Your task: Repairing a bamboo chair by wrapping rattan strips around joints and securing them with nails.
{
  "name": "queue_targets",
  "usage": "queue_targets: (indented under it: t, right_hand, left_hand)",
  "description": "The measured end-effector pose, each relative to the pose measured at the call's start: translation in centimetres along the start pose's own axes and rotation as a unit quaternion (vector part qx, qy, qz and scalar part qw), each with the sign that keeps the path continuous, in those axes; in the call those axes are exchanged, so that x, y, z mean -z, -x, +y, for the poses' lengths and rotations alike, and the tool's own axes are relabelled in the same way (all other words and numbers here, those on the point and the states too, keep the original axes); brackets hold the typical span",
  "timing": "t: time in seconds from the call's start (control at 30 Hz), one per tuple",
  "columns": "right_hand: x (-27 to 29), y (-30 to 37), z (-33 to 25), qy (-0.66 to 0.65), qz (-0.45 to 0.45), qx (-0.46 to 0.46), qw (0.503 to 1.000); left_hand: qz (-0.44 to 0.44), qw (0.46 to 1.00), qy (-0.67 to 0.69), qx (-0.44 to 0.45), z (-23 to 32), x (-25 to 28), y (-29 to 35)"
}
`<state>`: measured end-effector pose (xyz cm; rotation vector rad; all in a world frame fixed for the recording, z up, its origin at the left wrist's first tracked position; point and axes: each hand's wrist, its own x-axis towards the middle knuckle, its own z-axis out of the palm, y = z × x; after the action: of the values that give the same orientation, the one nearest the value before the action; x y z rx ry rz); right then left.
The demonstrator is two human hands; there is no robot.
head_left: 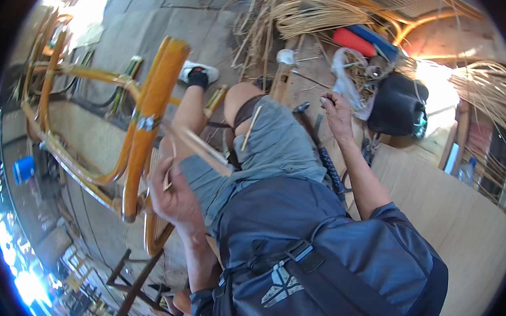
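Observation:
To the left stands a glossy orange-brown rattan furniture frame (153, 104) with a small pale binding around its thick poles. My left hand (175, 197) is beside the lower part of these poles, its fingers curled on a pale cane strip (199, 146). This strip is smeared by motion and passes near the binding. My right hand (338, 116) is raised above the floor on the right, fingers pinched together; what they hold, if anything, I cannot make out. A thin dark rod (311, 79) lies close to its fingertips. A short cane piece (251, 128) rests on my shorts.
A coil of cane (320, 15) and loose strands lie on the far floor. Beside them are a red roll (353, 42), a clear plastic bag (349, 77) and a black container (399, 105). A hammer (304, 109) is by my thigh. A wooden board (433, 207) lies right.

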<state>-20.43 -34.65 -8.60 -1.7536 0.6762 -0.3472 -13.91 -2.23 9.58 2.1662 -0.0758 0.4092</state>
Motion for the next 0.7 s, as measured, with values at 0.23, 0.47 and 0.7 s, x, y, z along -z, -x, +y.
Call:
queue_targets:
  t: [0.23,0.47,0.7]
  right_hand:
    - [0.2,-3.6,2.7,0.287,0.049,0.236,0.927]
    - [-0.4,-7.5,5.0,0.472,-0.045,0.291,0.831]
    - [-1.1,-5.3,0.3,0.384,-0.098,0.251,0.883]
  left_hand:
    - [-0.016,0.994,0.109,0.026,-0.2,-0.4,-0.6]
    - [-0.008,0.995,0.093,0.030,-0.8,0.3,-0.2]
    - [-0.054,0.995,0.089,0.012,-1.1,0.0,-0.7]
